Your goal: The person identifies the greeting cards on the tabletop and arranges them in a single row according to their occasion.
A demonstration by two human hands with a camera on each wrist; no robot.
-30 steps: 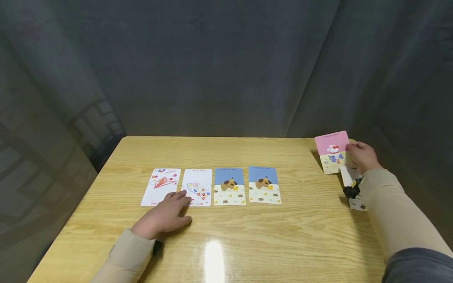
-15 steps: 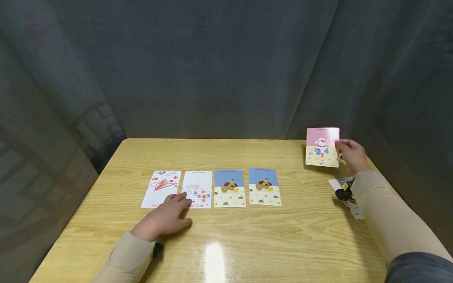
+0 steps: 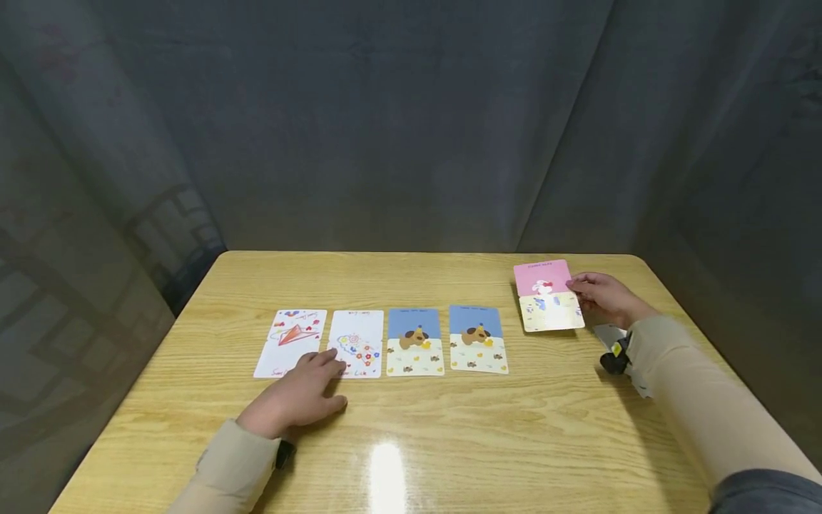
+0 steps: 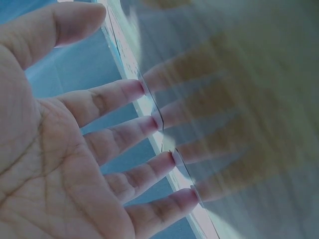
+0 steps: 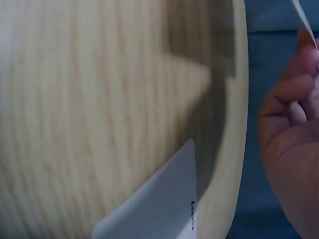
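Pink-and-yellow card [image 3: 548,295] pinched at its right edge by right hand [image 3: 604,298], low over the table [image 3: 449,435], just right of the four-card row [image 3: 382,343]. Left hand [image 3: 295,396] flat, fingers [image 4: 124,92] spread, tips touching the row's two left cards. Card lettering too small to read.

card lettering [image 3: 541,265] illegible (too small), right sleeve [image 3: 706,414] cropped

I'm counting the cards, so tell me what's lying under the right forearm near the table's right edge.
White cards lie on the table under the right sleeve, beside a black wrist device. The sleeve covers most of them, so their number and faces cannot be seen.
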